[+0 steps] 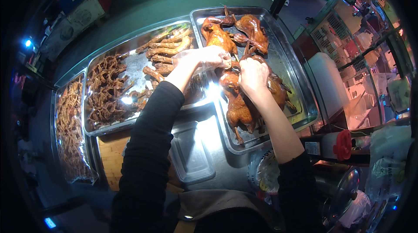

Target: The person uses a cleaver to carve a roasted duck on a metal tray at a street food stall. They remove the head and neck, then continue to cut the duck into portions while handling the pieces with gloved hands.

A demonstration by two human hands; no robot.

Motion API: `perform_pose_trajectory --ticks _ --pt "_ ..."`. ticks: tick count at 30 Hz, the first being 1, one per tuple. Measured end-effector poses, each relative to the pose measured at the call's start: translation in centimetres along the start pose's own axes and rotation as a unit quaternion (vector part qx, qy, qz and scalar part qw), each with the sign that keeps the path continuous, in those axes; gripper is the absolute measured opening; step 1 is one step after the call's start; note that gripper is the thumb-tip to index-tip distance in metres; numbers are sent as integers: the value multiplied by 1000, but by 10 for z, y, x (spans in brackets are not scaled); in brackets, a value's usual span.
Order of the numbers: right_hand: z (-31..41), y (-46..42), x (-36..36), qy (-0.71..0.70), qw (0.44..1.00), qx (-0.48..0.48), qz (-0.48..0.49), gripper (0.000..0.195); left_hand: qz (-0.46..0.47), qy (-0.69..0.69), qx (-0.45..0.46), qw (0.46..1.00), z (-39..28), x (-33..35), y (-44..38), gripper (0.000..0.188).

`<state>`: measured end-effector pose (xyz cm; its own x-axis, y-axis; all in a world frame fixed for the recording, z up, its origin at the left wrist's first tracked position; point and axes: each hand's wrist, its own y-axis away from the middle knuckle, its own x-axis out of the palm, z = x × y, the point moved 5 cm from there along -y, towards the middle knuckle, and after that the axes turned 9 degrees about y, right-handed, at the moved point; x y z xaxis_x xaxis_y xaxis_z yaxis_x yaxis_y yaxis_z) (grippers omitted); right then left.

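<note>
My left hand (214,57), in a thin clear plastic glove, is curled over the near side of a metal tray (295,79) of glossy roast ducks. Close by on its right, my bare right hand (254,75) has its fingers bent inward. Between the two hands shows a narrow brown part of a roast duck (234,65), apparently gripped from both sides; the fingertips partly hide it. Below the hands lies a whole roast duck (240,113), and another duck (277,90) is at the right. Two more sit at the tray's far end, one a golden duck (217,38).
Left of the ducks, a second metal tray (138,61) holds brown necks (171,48) and dark bony pieces (106,90). A plastic-covered tray of thin brown pieces (69,128) stands farther left. Nearer me are a clear plastic container (192,154), a wooden board (112,154) and a red-lidded jar (341,144).
</note>
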<state>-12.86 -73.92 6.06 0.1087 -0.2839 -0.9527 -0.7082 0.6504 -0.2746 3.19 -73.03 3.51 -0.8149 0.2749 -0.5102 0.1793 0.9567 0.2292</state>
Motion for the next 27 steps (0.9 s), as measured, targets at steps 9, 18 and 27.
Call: perform_pose_trajectory --ticks 9,18,27 --pt "3 -5 2 17 999 13 36 10 -23 -23 27 999 4 -1 1 26" --pt "9 -9 2 58 998 1 38 11 -63 -47 61 995 18 -2 -3 30" --pt "10 -8 -2 52 998 -8 27 10 -70 -76 66 993 23 -2 -3 40"
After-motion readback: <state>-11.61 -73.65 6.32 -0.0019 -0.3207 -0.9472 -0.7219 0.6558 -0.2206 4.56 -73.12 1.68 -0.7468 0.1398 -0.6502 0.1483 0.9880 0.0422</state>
